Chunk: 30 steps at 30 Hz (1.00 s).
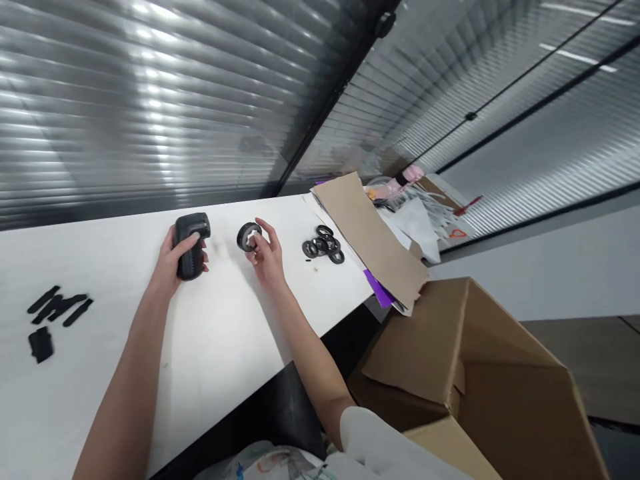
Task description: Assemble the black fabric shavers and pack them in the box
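My left hand (173, 260) is wrapped round a black handheld device (190, 257) with a rounded body and a short head turned to the right. The thumb lies across its front; what it is exactly I cannot tell. In my right hand (267, 257) a black ring (242, 237) with a pale, notched inner edge is pinched at its right side, just above the white table (220, 327). Several similar black rings (325, 245) lie in a loose heap to the right of that hand, with a tiny dark piece beside them.
Several black strips (60, 305) and a black block (41, 345) lie at the left. Cardboard sheets (370, 240) over purple material cover the table's right end, near a pile of plastic bags (415, 220). An open cardboard box (425, 333) stands at the right. Ribbed glass (150, 107) rises behind.
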Each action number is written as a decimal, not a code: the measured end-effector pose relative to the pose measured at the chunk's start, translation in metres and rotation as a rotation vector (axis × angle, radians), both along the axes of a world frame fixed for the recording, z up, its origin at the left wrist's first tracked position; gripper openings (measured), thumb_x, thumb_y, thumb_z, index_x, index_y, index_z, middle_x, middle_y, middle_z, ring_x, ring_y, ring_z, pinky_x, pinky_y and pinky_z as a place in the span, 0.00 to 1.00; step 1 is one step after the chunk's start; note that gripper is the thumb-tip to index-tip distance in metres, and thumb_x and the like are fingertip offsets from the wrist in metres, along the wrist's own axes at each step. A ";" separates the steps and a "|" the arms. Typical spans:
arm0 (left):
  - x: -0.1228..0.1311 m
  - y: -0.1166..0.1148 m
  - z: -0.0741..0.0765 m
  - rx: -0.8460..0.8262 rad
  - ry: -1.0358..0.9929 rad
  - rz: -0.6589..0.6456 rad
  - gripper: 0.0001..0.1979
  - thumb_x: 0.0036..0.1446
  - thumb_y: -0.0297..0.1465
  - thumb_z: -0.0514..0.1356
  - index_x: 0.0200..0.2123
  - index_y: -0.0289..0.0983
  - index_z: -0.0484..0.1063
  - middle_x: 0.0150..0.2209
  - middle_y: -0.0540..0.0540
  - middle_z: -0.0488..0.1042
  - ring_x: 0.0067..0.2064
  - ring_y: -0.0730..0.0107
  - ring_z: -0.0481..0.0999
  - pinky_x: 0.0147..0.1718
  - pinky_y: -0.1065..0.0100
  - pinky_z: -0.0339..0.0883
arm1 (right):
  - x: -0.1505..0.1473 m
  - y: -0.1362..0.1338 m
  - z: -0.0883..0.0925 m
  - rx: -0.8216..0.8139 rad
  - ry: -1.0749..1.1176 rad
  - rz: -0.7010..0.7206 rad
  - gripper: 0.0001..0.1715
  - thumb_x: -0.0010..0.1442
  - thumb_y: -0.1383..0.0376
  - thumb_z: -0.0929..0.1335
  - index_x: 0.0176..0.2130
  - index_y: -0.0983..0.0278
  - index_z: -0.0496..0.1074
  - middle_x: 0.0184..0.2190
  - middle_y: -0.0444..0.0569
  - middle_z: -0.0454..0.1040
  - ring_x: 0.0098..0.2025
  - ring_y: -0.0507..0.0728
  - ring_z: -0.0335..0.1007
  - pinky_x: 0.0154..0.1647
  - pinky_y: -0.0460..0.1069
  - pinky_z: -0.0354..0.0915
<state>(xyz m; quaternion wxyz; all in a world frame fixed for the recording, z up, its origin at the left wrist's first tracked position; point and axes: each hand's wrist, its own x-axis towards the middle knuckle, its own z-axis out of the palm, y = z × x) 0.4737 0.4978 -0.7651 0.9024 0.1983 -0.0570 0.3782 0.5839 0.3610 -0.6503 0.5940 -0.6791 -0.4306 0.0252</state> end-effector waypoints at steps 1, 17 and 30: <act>0.000 0.000 0.001 -0.006 -0.003 -0.005 0.31 0.42 0.42 0.75 0.46 0.43 0.64 0.28 0.54 0.76 0.21 0.66 0.77 0.17 0.68 0.72 | -0.001 0.016 -0.001 -0.029 0.079 0.056 0.32 0.55 0.54 0.79 0.56 0.58 0.74 0.29 0.39 0.65 0.26 0.48 0.57 0.23 0.43 0.54; 0.015 -0.003 -0.012 0.005 -0.093 -0.143 0.25 0.49 0.46 0.72 0.42 0.33 0.75 0.36 0.38 0.80 0.39 0.53 0.84 0.30 0.62 0.79 | 0.006 0.061 -0.023 -0.215 0.080 0.182 0.23 0.55 0.57 0.71 0.50 0.57 0.81 0.38 0.45 0.74 0.25 0.50 0.61 0.25 0.48 0.58; 0.008 0.001 -0.012 -0.041 -0.158 -0.217 0.23 0.49 0.48 0.72 0.36 0.34 0.79 0.41 0.35 0.85 0.45 0.44 0.86 0.40 0.55 0.82 | -0.001 0.052 -0.028 -0.266 -0.076 0.281 0.27 0.62 0.48 0.76 0.57 0.52 0.77 0.43 0.47 0.75 0.31 0.54 0.73 0.29 0.51 0.67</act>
